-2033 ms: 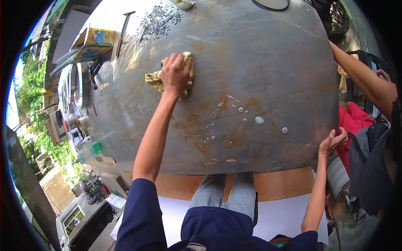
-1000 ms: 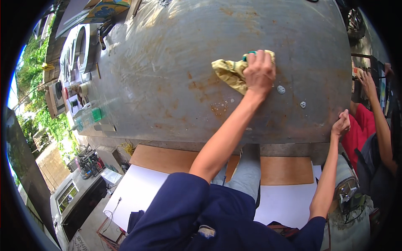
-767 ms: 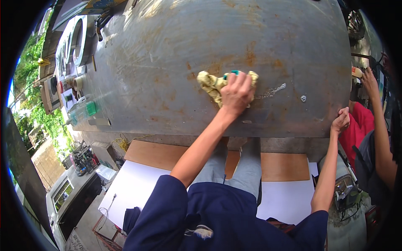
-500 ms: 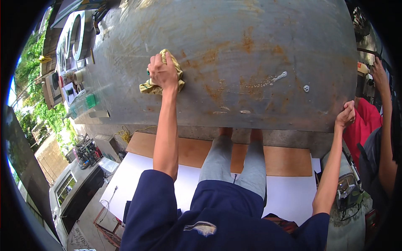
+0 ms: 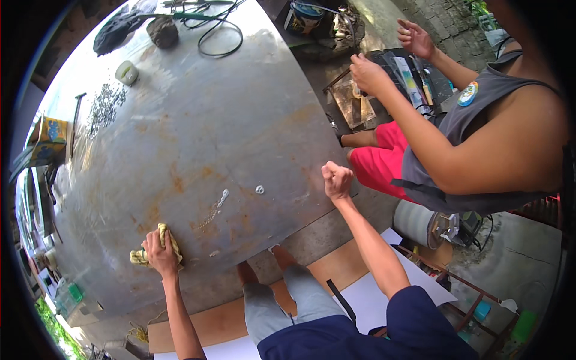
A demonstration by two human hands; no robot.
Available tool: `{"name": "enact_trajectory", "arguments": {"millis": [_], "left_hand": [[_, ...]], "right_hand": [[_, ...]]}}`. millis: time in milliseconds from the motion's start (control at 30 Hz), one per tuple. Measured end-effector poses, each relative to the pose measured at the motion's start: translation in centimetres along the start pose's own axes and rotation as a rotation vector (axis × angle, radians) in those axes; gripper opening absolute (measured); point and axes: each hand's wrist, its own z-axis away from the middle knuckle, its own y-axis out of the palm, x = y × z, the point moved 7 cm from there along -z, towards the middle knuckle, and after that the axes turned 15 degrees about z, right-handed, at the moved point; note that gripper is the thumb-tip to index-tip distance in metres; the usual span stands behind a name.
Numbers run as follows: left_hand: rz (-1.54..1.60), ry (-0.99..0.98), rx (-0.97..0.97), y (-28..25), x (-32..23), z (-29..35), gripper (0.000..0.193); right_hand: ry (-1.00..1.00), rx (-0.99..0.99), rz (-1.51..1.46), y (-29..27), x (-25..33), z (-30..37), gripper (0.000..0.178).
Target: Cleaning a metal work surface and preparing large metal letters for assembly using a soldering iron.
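Observation:
My left hand (image 5: 161, 253) is closed around a crumpled yellowish patterned cloth (image 5: 138, 258), pressed on a large grey metal sheet (image 5: 240, 120). Brown rust stains (image 5: 176, 181) mark the metal just beyond it. To the right of the cloth lie a white foam streak (image 5: 223, 198) and a small blob of foam (image 5: 260, 189). My right hand (image 5: 338, 181) makes a fist at the sheet's right edge; the inside of its fingers is hidden.
A co-worker in a grey sleeveless top (image 5: 480, 120) stands right of the sheet, both hands raised. On its far part are a small tub (image 5: 126, 72), a dark lump (image 5: 162, 32), a looped cable (image 5: 221, 54) and scattered dark bits (image 5: 107, 103). A brown board (image 5: 210, 327) lies below.
The view has swung to the right, bringing the co-worker and the sheet's far end in. My left hand still has the cloth on the metal; my right fist stays at the edge.

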Motion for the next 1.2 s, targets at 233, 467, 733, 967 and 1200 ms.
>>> {"name": "enact_trajectory", "arguments": {"millis": [233, 467, 733, 967, 1200], "left_hand": [[0.07, 0.037, -0.061, -0.1, -0.4, 2.1, 0.018], [0.109, 0.037, -0.04, 0.2, 0.7, 2.2, 0.019], [0.037, 0.094, -0.026, 0.4, 0.7, 1.8, 0.02], [-0.026, 0.114, -0.065, 0.7, 0.7, 2.0, 0.02], [-0.068, 0.096, -0.094, 0.6, 1.6, 2.4, 0.023]], "right_hand": [[0.009, -0.016, -0.019, -0.6, 0.3, -0.5, 0.059], [0.025, 0.011, -0.019, -0.5, 0.0, -0.5, 0.059], [0.064, 0.069, -0.002, -0.2, -0.2, -0.8, 0.057], [0.061, 0.07, 0.043, -0.1, -0.1, -1.0, 0.055], [0.082, 0.087, 0.027, 0.1, -0.1, -1.0, 0.055]]}}
